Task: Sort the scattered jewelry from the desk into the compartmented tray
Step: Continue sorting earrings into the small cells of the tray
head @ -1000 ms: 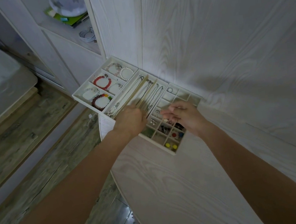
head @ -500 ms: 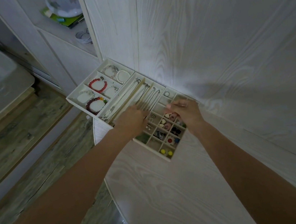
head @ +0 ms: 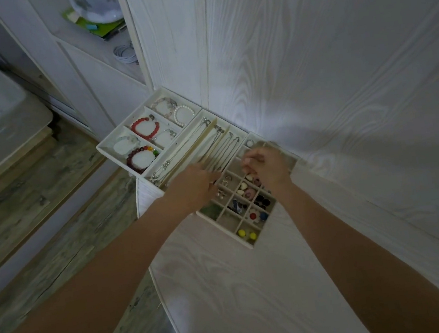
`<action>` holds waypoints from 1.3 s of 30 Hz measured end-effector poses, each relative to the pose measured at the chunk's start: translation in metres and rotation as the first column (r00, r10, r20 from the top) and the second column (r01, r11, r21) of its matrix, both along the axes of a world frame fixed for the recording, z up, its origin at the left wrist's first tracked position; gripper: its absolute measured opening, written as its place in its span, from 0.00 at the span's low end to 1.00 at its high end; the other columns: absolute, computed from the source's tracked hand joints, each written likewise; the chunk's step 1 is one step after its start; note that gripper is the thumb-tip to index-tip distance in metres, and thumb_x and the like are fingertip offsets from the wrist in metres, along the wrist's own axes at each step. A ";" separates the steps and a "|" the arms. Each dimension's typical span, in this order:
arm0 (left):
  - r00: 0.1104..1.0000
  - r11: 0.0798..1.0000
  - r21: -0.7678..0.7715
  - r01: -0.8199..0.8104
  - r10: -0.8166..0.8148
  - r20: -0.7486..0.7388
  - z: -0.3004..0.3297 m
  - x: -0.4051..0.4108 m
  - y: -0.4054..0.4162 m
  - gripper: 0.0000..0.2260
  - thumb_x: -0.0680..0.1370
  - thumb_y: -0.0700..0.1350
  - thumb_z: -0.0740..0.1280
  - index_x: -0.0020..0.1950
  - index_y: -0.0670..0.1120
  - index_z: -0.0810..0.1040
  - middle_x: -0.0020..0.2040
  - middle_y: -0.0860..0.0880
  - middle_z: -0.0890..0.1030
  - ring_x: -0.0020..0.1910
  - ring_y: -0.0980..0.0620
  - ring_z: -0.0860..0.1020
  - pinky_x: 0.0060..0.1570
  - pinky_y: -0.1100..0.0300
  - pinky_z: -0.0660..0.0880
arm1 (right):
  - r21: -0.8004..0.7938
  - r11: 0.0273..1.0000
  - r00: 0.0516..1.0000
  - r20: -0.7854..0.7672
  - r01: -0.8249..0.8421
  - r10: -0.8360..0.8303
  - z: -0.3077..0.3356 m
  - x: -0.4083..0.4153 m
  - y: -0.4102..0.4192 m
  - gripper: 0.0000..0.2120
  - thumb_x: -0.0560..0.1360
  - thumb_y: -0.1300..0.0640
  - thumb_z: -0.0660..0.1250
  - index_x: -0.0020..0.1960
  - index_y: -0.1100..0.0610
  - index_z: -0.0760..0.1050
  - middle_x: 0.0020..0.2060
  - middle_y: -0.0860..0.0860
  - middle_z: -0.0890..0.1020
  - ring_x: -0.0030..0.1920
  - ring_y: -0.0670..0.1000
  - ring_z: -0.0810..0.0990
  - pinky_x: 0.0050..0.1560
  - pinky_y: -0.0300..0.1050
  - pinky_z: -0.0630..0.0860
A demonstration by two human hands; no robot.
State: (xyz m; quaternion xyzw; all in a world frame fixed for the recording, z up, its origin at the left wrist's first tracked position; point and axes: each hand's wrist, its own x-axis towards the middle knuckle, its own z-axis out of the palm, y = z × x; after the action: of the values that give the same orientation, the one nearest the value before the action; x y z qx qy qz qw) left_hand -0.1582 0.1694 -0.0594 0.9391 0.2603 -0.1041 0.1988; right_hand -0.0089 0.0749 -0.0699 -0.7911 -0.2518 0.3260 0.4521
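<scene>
Right hand: my right hand [head: 267, 169] hovers over the small-cell grid tray [head: 246, 242], fingertips pinched together; whether they hold a piece, cannot tell.
Target cells: directly below, slightly toward lower left.
Left hand: my left hand [head: 193, 188] rests on the necklace tray [head: 236, 131], fingers hidden.
Nearer: right.

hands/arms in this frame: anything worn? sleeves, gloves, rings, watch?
Nothing worn shows. The left hand and right hand are both bare, no gloves; both forearms are bare right to the frame edge, with no sleeve, watch or bracelet in view. Finger rings can't be ruled out, since the frame is dim.
</scene>
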 end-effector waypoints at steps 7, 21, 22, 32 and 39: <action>1.000 1.000 -0.008 -0.003 0.003 -0.031 0.004 0.003 0.002 0.18 0.81 0.46 0.57 0.72 0.52 0.67 0.60 0.40 0.72 0.59 0.44 0.72 0.54 0.54 0.71 | -0.135 0.984 0.876 0.453 -0.114 0.163 -0.022 -0.012 0.006 0.06 0.74 0.61 0.68 0.49 0.60 0.82 0.49 0.53 0.81 0.53 0.48 0.73 0.57 0.39 0.64; 0.999 1.000 -0.009 0.016 -0.016 -0.034 0.000 0.003 0.006 0.18 0.81 0.46 0.57 0.71 0.54 0.69 0.56 0.41 0.72 0.54 0.46 0.72 0.51 0.56 0.71 | -0.337 0.920 0.732 0.573 -0.199 0.368 -0.010 0.006 0.004 0.07 0.75 0.62 0.67 0.51 0.57 0.82 0.50 0.51 0.81 0.51 0.49 0.76 0.55 0.40 0.71; 0.999 1.000 -0.019 0.010 -0.010 -0.031 0.000 0.003 0.006 0.17 0.81 0.46 0.57 0.70 0.54 0.70 0.56 0.41 0.72 0.52 0.47 0.72 0.51 0.56 0.71 | -0.336 0.924 0.718 0.595 -0.185 0.360 -0.010 0.006 0.004 0.08 0.75 0.63 0.67 0.51 0.57 0.82 0.50 0.51 0.80 0.51 0.50 0.77 0.54 0.39 0.71; 0.999 0.998 -0.052 -0.024 0.022 -0.033 0.002 0.008 0.006 0.16 0.81 0.45 0.57 0.69 0.52 0.72 0.59 0.41 0.71 0.53 0.47 0.74 0.48 0.60 0.68 | -0.509 0.843 0.598 0.627 -0.171 0.500 -0.018 0.001 0.018 0.06 0.75 0.63 0.67 0.49 0.57 0.81 0.53 0.54 0.77 0.48 0.50 0.75 0.48 0.41 0.73; 1.000 0.999 -0.045 -0.009 0.009 -0.003 -0.001 0.007 0.008 0.16 0.81 0.45 0.57 0.68 0.52 0.73 0.57 0.41 0.73 0.46 0.51 0.69 0.48 0.60 0.69 | -0.544 0.802 0.583 0.578 -0.246 0.571 0.000 0.016 0.023 0.07 0.73 0.65 0.68 0.48 0.58 0.82 0.49 0.52 0.78 0.46 0.50 0.79 0.51 0.46 0.78</action>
State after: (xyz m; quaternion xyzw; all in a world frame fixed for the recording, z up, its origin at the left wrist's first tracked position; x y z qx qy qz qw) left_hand -0.1507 0.1777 -0.0605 0.9331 0.2624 -0.1104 0.2197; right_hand 0.0067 0.0975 -0.0696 -0.8462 -0.5138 0.1320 0.0513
